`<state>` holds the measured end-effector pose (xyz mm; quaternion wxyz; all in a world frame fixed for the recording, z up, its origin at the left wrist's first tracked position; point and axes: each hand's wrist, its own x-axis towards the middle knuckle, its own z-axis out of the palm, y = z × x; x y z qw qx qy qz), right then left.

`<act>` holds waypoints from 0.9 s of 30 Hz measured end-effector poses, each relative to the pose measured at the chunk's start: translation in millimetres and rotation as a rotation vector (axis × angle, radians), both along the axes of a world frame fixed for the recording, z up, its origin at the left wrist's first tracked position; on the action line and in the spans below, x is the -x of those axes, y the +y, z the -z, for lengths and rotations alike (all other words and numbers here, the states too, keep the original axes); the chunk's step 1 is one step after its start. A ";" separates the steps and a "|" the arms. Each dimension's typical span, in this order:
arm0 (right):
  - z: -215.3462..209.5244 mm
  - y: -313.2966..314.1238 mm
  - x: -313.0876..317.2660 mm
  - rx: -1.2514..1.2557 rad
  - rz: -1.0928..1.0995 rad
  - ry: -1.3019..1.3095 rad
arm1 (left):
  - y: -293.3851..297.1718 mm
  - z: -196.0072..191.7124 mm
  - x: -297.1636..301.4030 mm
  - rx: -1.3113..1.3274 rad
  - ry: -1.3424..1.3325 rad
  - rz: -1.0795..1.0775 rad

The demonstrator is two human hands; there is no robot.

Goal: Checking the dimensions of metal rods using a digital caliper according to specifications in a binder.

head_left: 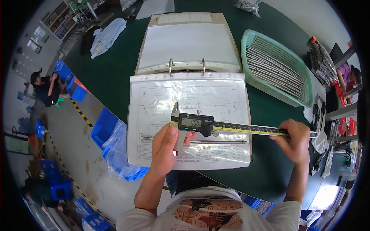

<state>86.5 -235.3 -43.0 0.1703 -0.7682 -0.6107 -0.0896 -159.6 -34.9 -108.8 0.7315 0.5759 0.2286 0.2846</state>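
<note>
The left hand [166, 148] grips the jaw end of a caliper [216, 127]; the right hand [295, 140] pinches its beam's far end, above a drawing [189, 96] in a binder [185, 46]. It looks like a zero check; next, likely, a rod [192, 141] needs gauging.

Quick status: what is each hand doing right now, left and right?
Left hand: closed on the jaw end of the digital caliper.
Right hand: gripping the far end of the caliper's beam.

Bright, even light; glare on plastic sleeve [189, 96] (edges bend).
</note>
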 end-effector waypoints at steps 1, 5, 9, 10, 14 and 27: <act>2.1 5.1 2.2 -0.015 0.012 0.080 | -1.5 -1.0 -0.3 0.001 0.002 0.004; 8.5 30.3 26.1 -0.060 -0.024 0.218 | -6.1 1.2 0.0 -0.093 0.073 -0.012; 5.1 58.1 57.6 -0.025 -0.119 0.138 | -5.2 -1.9 1.6 -0.243 0.213 0.114; 5.0 64.3 64.1 -0.032 -0.106 0.146 | -4.2 0.8 -0.7 -0.249 0.220 0.127; 17.7 77.4 71.8 -0.121 -0.076 0.019 | -6.9 7.0 -3.9 -0.578 0.150 0.201; 16.3 63.9 73.7 0.087 -0.177 0.168 | -4.7 -0.1 -0.9 -0.400 0.068 0.147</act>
